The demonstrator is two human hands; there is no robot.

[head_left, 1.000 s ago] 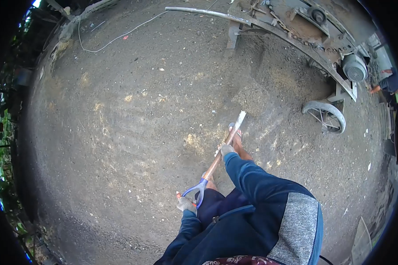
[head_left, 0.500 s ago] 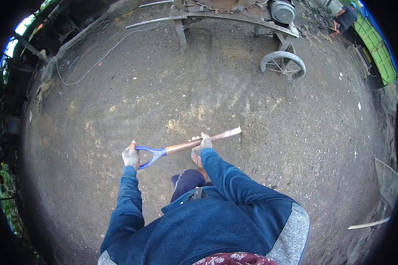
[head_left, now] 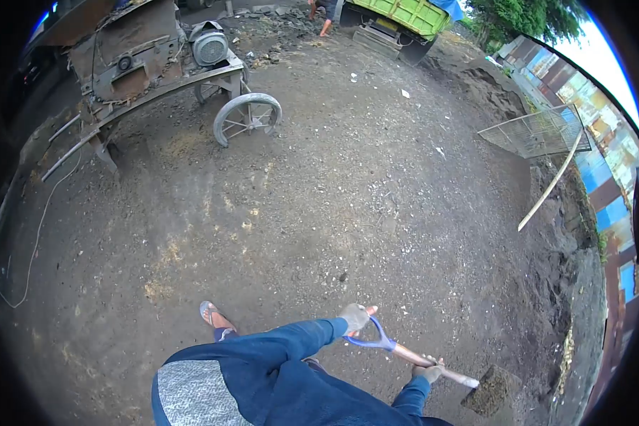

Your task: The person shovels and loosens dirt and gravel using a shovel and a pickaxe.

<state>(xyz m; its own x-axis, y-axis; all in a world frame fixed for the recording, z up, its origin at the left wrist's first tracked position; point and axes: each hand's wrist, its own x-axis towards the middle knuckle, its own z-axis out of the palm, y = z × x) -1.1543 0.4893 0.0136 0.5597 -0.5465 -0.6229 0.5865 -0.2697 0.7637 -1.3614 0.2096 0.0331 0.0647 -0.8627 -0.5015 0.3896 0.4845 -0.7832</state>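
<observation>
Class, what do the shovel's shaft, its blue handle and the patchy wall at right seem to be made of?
Shaft: probably wood, worn-looking; its brown colour turns pale toward its far end.
Blue handle: painted metal or plastic; its even colour leaves both open.
Patchy wall: likely sheet metal with weathered paint, as rusty-brown areas sit among blue ones.

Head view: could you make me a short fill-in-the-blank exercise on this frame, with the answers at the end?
1. Of the left hand and the right hand, the one on the D-shaped grip of the shovel is the ____ one.
2. The truck bed at the top of the view is ____ in colour.
3. The mesh panel is toward the ____ edge of the view.
4. The wheeled machine is toward the ____ edge.

Missing words: left; green; right; left.
</observation>
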